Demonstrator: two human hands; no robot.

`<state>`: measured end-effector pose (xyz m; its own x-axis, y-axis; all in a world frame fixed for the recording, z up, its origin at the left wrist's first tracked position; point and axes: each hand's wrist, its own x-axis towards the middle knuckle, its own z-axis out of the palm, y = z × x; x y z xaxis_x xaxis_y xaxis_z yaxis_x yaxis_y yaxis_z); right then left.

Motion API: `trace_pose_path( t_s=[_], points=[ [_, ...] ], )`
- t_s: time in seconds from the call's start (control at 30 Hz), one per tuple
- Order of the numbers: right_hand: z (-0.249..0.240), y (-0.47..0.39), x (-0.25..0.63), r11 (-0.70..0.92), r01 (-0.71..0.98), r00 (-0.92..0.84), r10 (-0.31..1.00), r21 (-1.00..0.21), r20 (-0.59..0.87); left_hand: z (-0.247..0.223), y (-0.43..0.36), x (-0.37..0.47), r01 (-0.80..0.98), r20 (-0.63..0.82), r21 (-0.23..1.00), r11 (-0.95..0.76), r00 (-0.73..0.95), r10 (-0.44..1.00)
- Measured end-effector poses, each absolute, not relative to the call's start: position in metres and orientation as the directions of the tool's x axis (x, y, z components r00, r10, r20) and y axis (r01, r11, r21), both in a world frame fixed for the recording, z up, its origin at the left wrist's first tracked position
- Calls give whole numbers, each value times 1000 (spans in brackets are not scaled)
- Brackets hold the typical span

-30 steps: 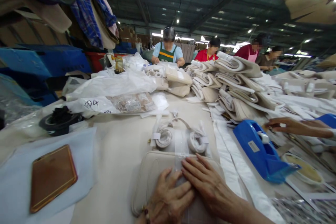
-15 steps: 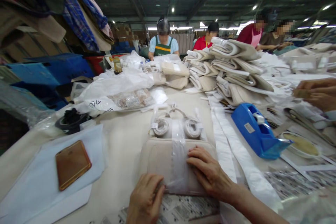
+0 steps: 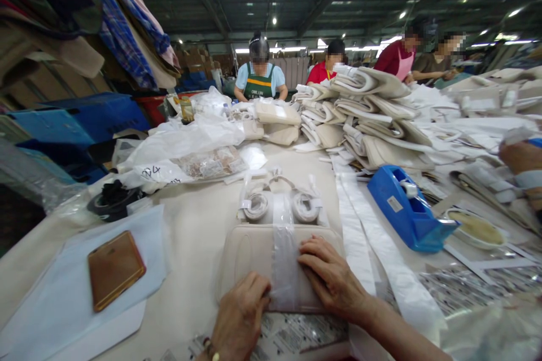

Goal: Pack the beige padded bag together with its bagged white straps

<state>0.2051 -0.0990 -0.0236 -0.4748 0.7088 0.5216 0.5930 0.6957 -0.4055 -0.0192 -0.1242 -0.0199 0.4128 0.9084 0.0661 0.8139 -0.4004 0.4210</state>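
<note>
A beige padded piece (image 3: 245, 248) lies flat on the table, a translucent white plastic strip (image 3: 282, 248) running down its middle. Beyond its far edge sit two rolled beige pieces (image 3: 257, 206), with the strip reaching between them and thin ties behind. My left hand (image 3: 242, 313) is at the near left edge, fingers curled and pressed together with their tips beside the strip; whatever they pinch, if anything, is hidden. My right hand (image 3: 330, 279) rests on the padded piece right of the strip, its fingers stretched out and slightly bent.
A blue tape dispenser (image 3: 409, 208) stands on the right, by an oval dish (image 3: 478, 228). Folded beige pieces (image 3: 372, 118) are stacked behind. On the left are a brown phone case (image 3: 115, 271) and a plastic bag (image 3: 186, 146). Several co-workers sit beyond; one's hand (image 3: 523, 155) shows at right.
My left hand has moved up and right onto the padded piece, toward the strip. My right hand stays in place. The co-worker's hand at right has shifted. The view has shifted slightly.
</note>
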Motion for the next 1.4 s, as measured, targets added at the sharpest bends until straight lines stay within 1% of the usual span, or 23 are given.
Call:
trace_pose_path(
  t_s=[0.17,0.3,0.5,0.73,1.03,1.17,1.23,1.27,1.33,1.37,1.4],
  points=[
    [-27,-101,206,620,701,-388,747,-353,540,-3,-109,-13,879,-127,441,-183,263,956],
    [-29,-100,205,613,710,-373,745,-347,553,4,-94,-8,873,-206,472,-120,242,948],
    [-30,-99,205,617,699,-381,749,-362,542,0,-88,2,862,-231,494,-110,252,940],
    [-31,-99,206,617,699,-384,750,-362,538,4,-95,-3,801,-278,588,-113,331,902],
    [-31,-99,205,621,713,-395,739,-326,545,-3,-92,4,799,-265,599,-60,268,926],
    [-32,-97,208,634,716,-412,721,-292,557,-1,-97,3,789,-246,602,-123,330,912],
    [-36,-98,209,625,731,-390,712,-274,584,0,-102,-3,778,-194,600,-185,367,910],
    [-39,-98,210,595,759,-350,714,-264,606,0,-103,-8,776,-116,591,-219,350,929],
    [-47,-100,210,473,843,-211,728,-255,653,-2,-100,-21,801,137,542,-252,212,968],
    [-51,-101,209,395,881,-132,733,-259,667,-4,-96,-27,821,260,523,-230,104,960],
    [-55,-102,208,325,908,-69,739,-265,670,-7,-89,-34,830,325,530,-175,-7,946]
  ],
)
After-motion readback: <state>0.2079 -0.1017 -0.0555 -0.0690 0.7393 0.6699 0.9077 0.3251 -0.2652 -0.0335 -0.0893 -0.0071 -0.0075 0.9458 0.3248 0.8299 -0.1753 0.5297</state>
